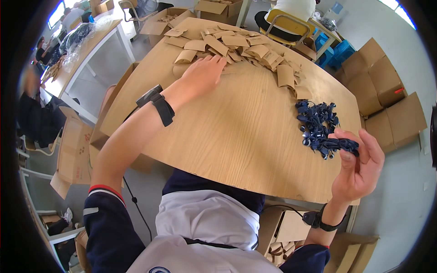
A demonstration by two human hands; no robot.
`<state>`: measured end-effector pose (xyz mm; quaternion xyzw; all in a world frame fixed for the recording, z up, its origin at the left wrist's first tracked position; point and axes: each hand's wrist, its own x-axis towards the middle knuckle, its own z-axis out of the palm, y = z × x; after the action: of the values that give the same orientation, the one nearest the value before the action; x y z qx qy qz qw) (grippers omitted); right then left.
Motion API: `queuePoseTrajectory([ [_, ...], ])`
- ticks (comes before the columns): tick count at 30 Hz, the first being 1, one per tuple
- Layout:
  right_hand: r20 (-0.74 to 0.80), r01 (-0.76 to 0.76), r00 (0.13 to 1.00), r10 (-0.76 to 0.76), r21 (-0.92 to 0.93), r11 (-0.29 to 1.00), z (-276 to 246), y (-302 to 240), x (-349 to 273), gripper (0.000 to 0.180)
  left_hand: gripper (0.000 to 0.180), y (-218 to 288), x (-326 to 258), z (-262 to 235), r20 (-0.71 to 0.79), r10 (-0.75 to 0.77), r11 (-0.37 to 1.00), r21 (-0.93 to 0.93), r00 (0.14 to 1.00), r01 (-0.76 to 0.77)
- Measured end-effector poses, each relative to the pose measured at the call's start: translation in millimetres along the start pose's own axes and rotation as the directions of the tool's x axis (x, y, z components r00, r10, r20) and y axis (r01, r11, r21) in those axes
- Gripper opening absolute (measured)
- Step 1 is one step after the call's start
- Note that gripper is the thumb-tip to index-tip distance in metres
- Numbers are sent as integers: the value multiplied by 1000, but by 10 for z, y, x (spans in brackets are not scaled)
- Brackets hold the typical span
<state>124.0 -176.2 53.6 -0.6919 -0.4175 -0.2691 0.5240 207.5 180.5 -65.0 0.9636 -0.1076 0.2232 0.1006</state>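
Note:
In my raised right hand (pixel 362 170), a coiled dark blue cable bundle (pixel 341 145) is pinched between thumb and fingers. It is held over the right side of the table, just in front of a pile of similar dark blue cables (pixel 317 119) with small shiny ends. My left hand (pixel 203 74) reaches palm down to the near edge of a heap of brown cardboard pillow boxes (pixel 236 41). Its bent fingertips are hidden, so whether they grip one is unclear. One brown box (pixel 180 70) shows partly from under this hand.
The wooden table (pixel 218 132) curves around me. An open carton (pixel 75 150) stands left, and a box holding brown pieces (pixel 277 250) sits below the near edge. Stacked cartons (pixel 384 86) line the right wall. Beyond the table are a yellow chair (pixel 287 22) with a seated person and blue stools (pixel 339 52).

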Motion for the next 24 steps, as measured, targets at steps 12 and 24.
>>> queuePoseTrajectory([
  [12,77,156,982,-173,190,969,-17,-78,281,26,26,1470,-791,-997,94,80,497,-867,992,42],
  [24,178,216,963,-205,-47,975,210,-650,131,28,22,2094,-885,-912,162,-109,138,-975,981,177],
])
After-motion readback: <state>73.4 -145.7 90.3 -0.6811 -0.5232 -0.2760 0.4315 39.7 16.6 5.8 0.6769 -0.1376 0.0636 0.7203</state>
